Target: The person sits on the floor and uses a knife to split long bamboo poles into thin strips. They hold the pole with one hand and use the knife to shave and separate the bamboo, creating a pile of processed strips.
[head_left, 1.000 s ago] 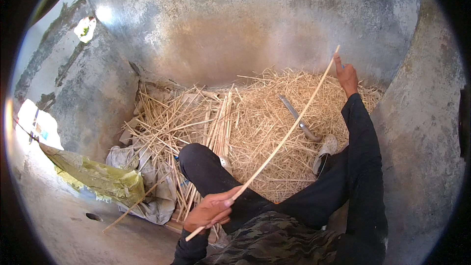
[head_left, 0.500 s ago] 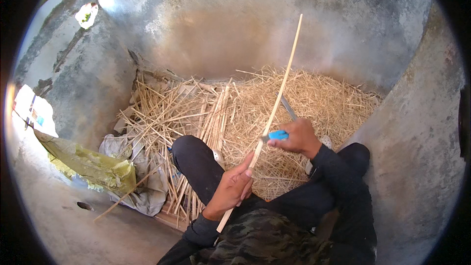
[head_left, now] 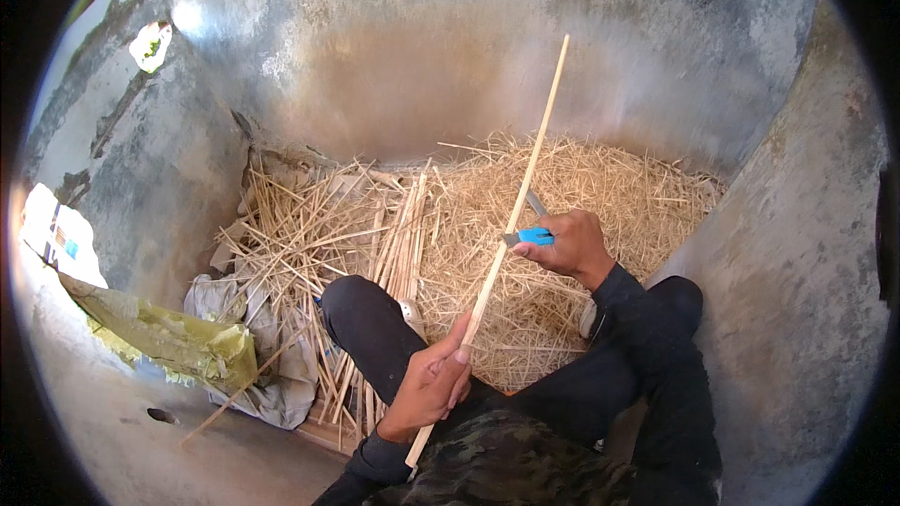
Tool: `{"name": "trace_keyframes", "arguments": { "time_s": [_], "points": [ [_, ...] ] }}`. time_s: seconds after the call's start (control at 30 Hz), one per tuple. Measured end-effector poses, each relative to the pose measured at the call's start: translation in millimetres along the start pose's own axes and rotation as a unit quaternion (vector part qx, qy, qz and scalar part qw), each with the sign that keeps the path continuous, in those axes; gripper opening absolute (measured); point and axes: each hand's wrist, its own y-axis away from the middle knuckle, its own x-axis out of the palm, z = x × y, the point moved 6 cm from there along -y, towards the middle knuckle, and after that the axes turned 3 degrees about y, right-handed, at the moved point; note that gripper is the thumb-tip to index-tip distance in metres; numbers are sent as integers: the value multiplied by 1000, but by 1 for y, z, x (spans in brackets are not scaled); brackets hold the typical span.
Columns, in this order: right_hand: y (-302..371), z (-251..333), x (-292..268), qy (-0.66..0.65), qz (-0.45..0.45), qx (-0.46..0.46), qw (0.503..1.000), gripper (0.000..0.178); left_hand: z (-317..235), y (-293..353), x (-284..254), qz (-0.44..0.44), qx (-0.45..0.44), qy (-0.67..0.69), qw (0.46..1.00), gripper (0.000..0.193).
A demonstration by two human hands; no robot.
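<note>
A long, pale bamboo strip (head_left: 541, 136) slants up and away from my lap, its near end by my left wrist. My left hand (head_left: 433, 382) is closed round its lower part, thumb lying along it. Farther up, my right hand (head_left: 574, 245) grips a knife (head_left: 534, 237) with a blue part at the fingers. A dark grey edge beside the blue part meets the strip at about its middle. A grey metal length also juts up from behind my right fingers, partly hidden by the strip. Most of the knife's handle is covered by my hand.
Thin shavings (head_left: 600, 187) are heaped against the far wall. Several loose bamboo sticks (head_left: 300, 225) lie at the left, beside a pale crumpled sack (head_left: 281, 384) and a torn yellowish sheet (head_left: 178, 333). Concrete walls (head_left: 450, 47) stand close around. My bent knees (head_left: 370, 323) flank the work.
Both hands have come slightly nearer to me relative to the strip's surroundings, my left hand lower along with the strip's near end. The knife stays against the strip. The view has shifted slightly.
</note>
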Motion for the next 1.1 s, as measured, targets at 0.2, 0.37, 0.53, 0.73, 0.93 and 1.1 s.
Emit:
{"name": "trace_keyframes", "arguments": {
  "time_s": [0.2, 0.37, 0.53, 0.73, 0.93, 1.1],
  "points": [
    [-18, -52, -4, 12, -25, 100, 995, 75, 2, 16, 3, 12, -16, -30, 999, 49],
    [-38, -125, -23, 32, -16, 225, 974, 80, -4, 34, 2, 23, -51, -66, 996, 48],
    [-26, -261, -61, 31, -101, 386, 917, 84, 0, 62, -30, 27, -100, -69, 992, 47],
    [9, -302, -28, -27, -108, 414, 904, 79, -16, 38, -77, -77, -61, -221, 970, 46],
    [-1, -255, 4, 77, 250, 336, 905, 74, -26, -45, -91, -154, 63, -299, 940, 50],
    [-18, -182, -59, -264, -15, 339, 903, 45, -8, -84, -107, -136, 147, -380, 903, 54]
  ]
}}
